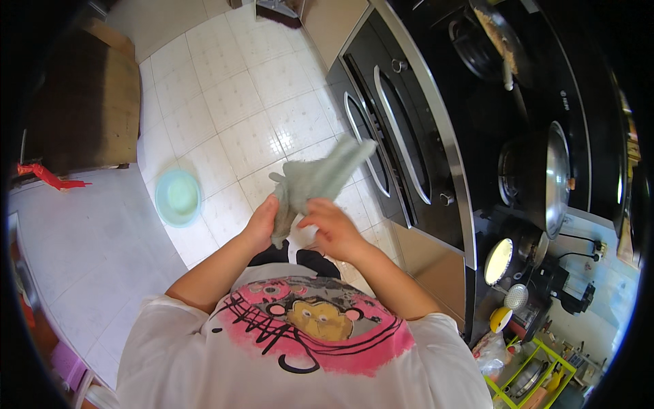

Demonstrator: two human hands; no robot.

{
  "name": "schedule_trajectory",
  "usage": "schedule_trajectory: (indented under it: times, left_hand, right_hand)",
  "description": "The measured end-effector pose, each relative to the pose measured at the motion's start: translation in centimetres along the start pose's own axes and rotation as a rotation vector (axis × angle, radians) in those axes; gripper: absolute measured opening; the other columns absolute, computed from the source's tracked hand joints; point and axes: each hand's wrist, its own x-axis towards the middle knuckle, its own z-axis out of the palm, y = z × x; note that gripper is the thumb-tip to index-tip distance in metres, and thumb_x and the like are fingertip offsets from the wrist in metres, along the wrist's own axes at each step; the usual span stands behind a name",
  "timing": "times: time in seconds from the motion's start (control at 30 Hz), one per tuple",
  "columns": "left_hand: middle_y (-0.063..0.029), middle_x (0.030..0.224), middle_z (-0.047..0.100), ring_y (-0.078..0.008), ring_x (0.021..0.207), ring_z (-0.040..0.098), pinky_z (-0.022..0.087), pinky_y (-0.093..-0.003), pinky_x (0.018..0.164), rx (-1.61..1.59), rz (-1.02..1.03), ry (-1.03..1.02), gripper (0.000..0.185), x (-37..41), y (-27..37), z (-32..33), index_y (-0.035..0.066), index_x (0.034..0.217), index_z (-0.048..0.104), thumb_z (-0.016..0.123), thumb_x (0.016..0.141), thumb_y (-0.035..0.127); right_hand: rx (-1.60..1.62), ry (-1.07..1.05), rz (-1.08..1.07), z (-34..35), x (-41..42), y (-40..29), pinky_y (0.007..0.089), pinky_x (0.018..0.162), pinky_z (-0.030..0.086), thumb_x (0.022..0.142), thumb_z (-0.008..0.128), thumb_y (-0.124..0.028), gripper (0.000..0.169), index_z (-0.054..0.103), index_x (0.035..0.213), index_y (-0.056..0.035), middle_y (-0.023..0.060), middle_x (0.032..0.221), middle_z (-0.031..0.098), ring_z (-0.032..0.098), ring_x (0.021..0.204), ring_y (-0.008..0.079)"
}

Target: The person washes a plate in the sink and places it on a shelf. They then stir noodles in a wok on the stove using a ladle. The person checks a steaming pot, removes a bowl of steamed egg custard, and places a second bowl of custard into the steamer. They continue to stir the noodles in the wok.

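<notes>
A grey-green cloth (314, 179) hangs between my two hands, its far end blurred and reaching towards the black oven front. My left hand (263, 220) grips the bunched near edge of the cloth, thumb on top. At the cloth's lower right side, my right hand (329, 227) touches it with the fingers bent and partly spread; whether they pinch it is unclear. Tiled floor (245, 122) lies beneath the cloth.
A light blue basin (178, 198) stands on the floor to the left. On the right, a black cooker (506, 110) carries a wok (480, 48) and a large lidded pot (531, 179). Nearer are a skimmer (516, 297) and a green rack (536, 342). A broom (278, 11) lies ahead.
</notes>
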Motion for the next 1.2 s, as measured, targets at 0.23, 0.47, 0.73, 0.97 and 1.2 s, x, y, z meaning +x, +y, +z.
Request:
schedule_trajectory:
  times: [0.23, 0.47, 0.73, 0.97, 1.2]
  left_hand:
    - [-0.0079, 0.110, 0.052, -0.0160, 0.099, 0.051, 0.042, -0.0300, 0.086, 0.401, 0.258, -0.039, 0.043, 1.2, 6.6, 4.4, 0.003, 0.123, 0.038, 0.054, 0.083, 0.008]
    - [-0.0032, 0.107, 0.055, -0.0113, 0.099, 0.050, 0.039, -0.0272, 0.087, 0.782, 0.288, -0.231, 0.029, 5.2, 11.2, 6.4, 0.001, 0.116, 0.047, 0.043, 0.088, 0.007]
    - [-0.0058, 0.110, 0.054, -0.0165, 0.103, 0.051, 0.039, -0.0309, 0.090, 0.516, 0.234, -0.403, 0.043, 11.0, 16.0, 13.2, 0.004, 0.123, 0.040, 0.055, 0.086, 0.018]
    - [-0.0130, 0.113, 0.054, -0.0282, 0.103, 0.052, 0.042, -0.0428, 0.088, 0.177, -0.082, -0.307, 0.046, 17.0, 23.8, 16.1, 0.002, 0.123, 0.040, 0.048, 0.088, 0.029]
    - [-0.0108, 0.112, 0.053, -0.0239, 0.105, 0.051, 0.040, -0.0388, 0.091, 0.306, -0.002, -0.466, 0.039, 19.6, 23.5, 21.4, 0.002, 0.121, 0.042, 0.052, 0.086, 0.016]
  right_hand:
    - [0.055, -0.055, 0.032, -1.2, 2.1, -1.3, 0.0396, 0.096, 0.035, 0.072, 0.056, -0.003, 0.019, 0.062, 0.090, -0.0080, 0.0146, 0.113, 0.053, 0.045, 0.112, 0.0338]
    - [0.005, 0.362, 0.190, -4.8, 2.5, 0.5, 0.0337, 0.086, 0.043, 0.077, 0.056, -0.006, 0.016, 0.060, 0.093, -0.0042, 0.0121, 0.112, 0.056, 0.052, 0.105, 0.0276]
    - [-0.052, 0.528, 0.268, -10.1, 5.0, 4.2, 0.0327, 0.082, 0.044, 0.077, 0.065, -0.023, 0.038, 0.055, 0.109, -0.0054, 0.0134, 0.106, 0.055, 0.054, 0.098, 0.0268]
    - [0.722, 1.211, 0.427, -22.4, 5.0, 4.0, 0.0227, 0.051, 0.046, 0.092, 0.041, -0.030, 0.034, 0.045, 0.112, -0.0019, 0.0083, 0.085, 0.057, 0.057, 0.068, 0.0139]
    - [0.726, 1.398, 0.403, -26.0, 4.0, 2.6, 0.0238, 0.052, 0.047, 0.092, 0.041, -0.023, 0.030, 0.045, 0.114, -0.0024, 0.0080, 0.087, 0.057, 0.055, 0.070, 0.0128]
